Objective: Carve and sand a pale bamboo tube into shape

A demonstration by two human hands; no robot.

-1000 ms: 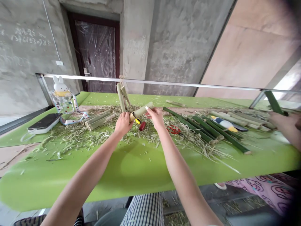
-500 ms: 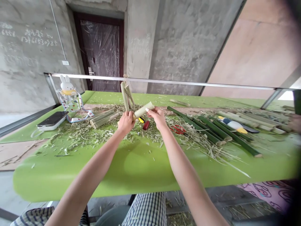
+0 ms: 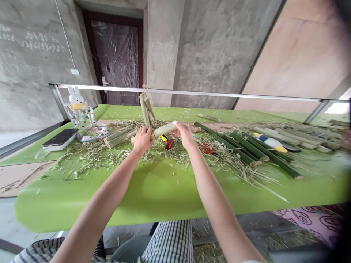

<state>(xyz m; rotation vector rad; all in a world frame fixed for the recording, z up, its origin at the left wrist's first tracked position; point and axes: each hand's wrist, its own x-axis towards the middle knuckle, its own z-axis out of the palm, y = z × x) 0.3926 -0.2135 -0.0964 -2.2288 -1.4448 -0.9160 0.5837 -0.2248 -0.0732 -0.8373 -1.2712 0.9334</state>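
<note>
My left hand (image 3: 143,140) is wrapped round the near-left part of a pale, peeled bamboo tube (image 3: 165,129), and a short end shows left of the fist. My right hand (image 3: 184,136) is at the tube's right end, thumb on top and fingers below. The tube tilts up slightly to the right above the shavings. Just under it lie a yellow-and-black tool (image 3: 163,138) and a red-handled object (image 3: 169,144), partly among scraps. Behind my left hand, several peeled bamboo pieces (image 3: 144,109) lean together upright.
Peeled bamboo pieces (image 3: 119,136) lie left, near a phone on a white device (image 3: 59,139) and a rabbit-topped bottle (image 3: 82,117). Rightward are red scissors (image 3: 207,148), green bamboo stalks (image 3: 248,148) and a plush toy (image 3: 270,142). A metal rail (image 3: 219,95) crosses behind.
Both hands stay on the bamboo tube. The left hand has shifted slightly left, and the tube now lies flatter. The right hand has moved from along the tube to its right end.
</note>
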